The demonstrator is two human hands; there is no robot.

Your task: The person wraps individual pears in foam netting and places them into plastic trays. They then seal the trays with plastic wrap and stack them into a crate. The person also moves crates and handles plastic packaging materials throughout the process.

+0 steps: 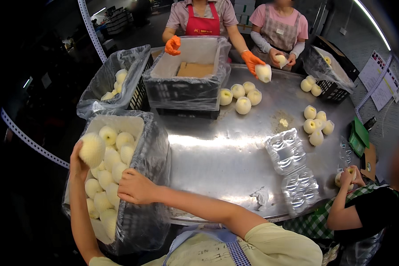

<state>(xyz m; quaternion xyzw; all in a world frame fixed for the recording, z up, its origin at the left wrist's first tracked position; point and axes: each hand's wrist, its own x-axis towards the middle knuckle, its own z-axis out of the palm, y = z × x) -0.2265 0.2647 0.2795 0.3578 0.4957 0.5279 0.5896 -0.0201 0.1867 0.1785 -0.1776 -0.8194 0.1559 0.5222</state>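
My left hand holds a pale fruit in a foam net above the far left corner of a crate lined with clear plastic film. Several more foam-netted fruits lie heaped in that crate. My right hand rests with bent fingers at the crate's right rim, against the liner and beside the fruits; whether it pinches the liner or a fruit's net cannot be told. Right of the crate spreads a metal table, with an open clear plastic clamshell tray lying on it.
Two more lined crates stand beyond mine. Netted fruits lie grouped on the table, near a crumpled white scrap and a green device. Two co-workers across and one at right handle fruit; one wears orange gloves.
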